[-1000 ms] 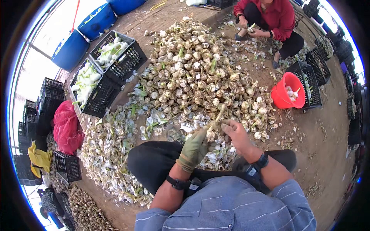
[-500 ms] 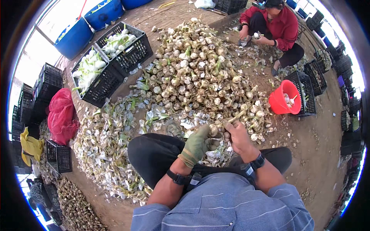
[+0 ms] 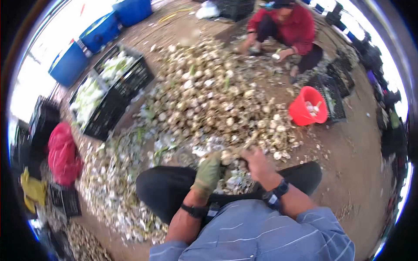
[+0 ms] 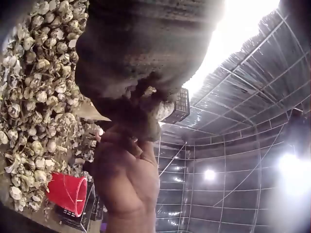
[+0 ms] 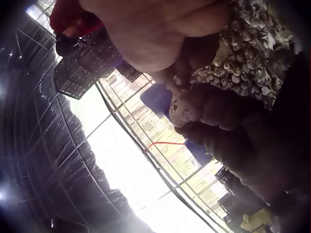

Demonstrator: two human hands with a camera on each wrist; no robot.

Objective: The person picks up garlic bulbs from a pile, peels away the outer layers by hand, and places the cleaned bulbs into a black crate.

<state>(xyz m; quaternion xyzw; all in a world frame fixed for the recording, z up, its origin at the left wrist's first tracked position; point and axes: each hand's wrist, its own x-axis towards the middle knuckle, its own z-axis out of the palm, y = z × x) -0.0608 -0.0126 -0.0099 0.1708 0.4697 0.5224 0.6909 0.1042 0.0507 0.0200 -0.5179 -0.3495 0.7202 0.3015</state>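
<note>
My left hand, in a green work glove, grips a garlic bulb in front of my knees. The same pale bulb shows between the gloved fingers in the right wrist view. My bare right hand pinches the bulb's stalk, close beside the glove. Shadow and the hand hide most of the stalk. Just beyond both hands lies a large heap of unpeeled garlic. Loose peeled skins spread on the ground to the left.
Two black crates hold trimmed white bulbs with green stems at the left. A red bucket with a few bulbs stands right of the heap. Across it, a person in a red shirt squats. A pink mesh sack lies far left.
The stalk has swung from pointing up to pointing right, between my hands. Across the heap, the other person's hands have moved apart, one reaching down. The head view has shifted and is blurred.
</note>
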